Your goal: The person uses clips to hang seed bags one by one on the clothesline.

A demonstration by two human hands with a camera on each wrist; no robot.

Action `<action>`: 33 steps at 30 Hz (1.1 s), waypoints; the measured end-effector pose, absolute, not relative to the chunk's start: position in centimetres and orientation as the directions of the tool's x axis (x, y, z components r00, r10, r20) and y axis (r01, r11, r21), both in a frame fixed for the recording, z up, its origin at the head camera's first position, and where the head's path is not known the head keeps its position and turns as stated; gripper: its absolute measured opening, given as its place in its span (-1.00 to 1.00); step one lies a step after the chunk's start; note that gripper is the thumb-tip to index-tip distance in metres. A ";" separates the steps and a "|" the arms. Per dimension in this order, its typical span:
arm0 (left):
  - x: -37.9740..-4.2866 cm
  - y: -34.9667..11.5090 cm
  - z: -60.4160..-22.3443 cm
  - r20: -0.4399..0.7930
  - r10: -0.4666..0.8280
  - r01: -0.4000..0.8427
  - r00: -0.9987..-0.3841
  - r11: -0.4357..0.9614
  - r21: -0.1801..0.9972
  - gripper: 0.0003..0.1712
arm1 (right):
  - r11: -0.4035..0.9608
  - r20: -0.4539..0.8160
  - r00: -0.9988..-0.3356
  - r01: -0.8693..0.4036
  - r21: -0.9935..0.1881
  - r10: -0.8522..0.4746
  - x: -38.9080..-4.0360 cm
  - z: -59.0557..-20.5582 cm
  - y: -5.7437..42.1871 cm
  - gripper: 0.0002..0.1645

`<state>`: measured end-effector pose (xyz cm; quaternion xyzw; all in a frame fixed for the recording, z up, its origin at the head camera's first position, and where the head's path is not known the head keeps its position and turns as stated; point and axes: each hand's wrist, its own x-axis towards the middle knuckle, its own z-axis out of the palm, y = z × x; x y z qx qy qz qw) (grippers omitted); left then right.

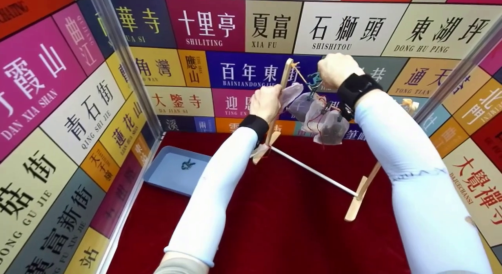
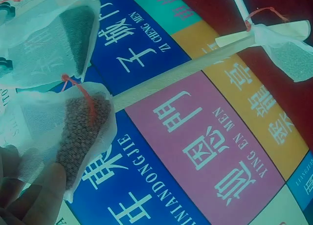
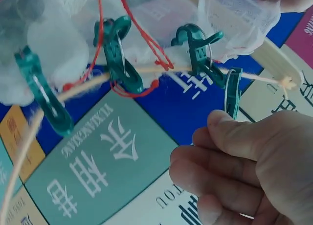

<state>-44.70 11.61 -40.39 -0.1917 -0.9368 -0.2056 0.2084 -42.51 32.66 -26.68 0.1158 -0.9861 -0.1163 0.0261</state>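
With its fingertips, my left hand (image 1: 266, 103) pinches a white mesh sachet (image 2: 88, 122) with dark grains and a red drawstring, near the top of a wooden stand (image 1: 288, 72). A cord (image 3: 146, 69) runs from the stand's post. My right hand (image 1: 340, 70) pinches a green clip (image 3: 234, 90) between thumb and fingers, at the cord near its knotted end. Further green clips, one of them a clip (image 3: 44, 90) at the left of the right wrist view, sit along the cord. Several other mesh sachets (image 1: 331, 128) hang below it.
A blue-grey tray (image 1: 157, 181) with green clips (image 1: 188, 164) lies left on the red cloth (image 1: 298, 234). A white rod (image 1: 313, 170) joins the stand's feet. Another sachet (image 2: 291, 58) hangs by the far foot in the left wrist view. Printed panels surround the table.
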 end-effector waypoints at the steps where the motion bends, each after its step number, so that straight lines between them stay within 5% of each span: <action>1: -44.7 11.8 -40.2 0.465 0.274 0.442 -0.842 0.844 0.304 -0.80 | 0.941 0.018 -0.971 -0.226 0.253 -0.238 -42.7 -26.6 32.6 -0.77; 12: -45.0 13.5 -38.3 0.447 0.206 0.390 -0.870 0.844 0.369 -0.70 | 0.887 -0.043 -0.955 -0.288 0.361 -0.292 -43.6 -25.9 31.7 -0.80; 28: -45.1 14.5 -38.1 0.397 0.097 0.297 -0.913 0.824 0.482 -0.70 | 0.874 -0.043 -0.933 -0.351 0.336 -0.358 -44.3 -27.9 30.8 -0.88; 33: -45.1 14.8 -38.5 0.368 0.081 0.284 -0.926 0.792 0.541 -0.71 | 0.884 0.011 -0.933 -0.337 0.323 -0.359 -44.1 -28.2 31.7 -0.57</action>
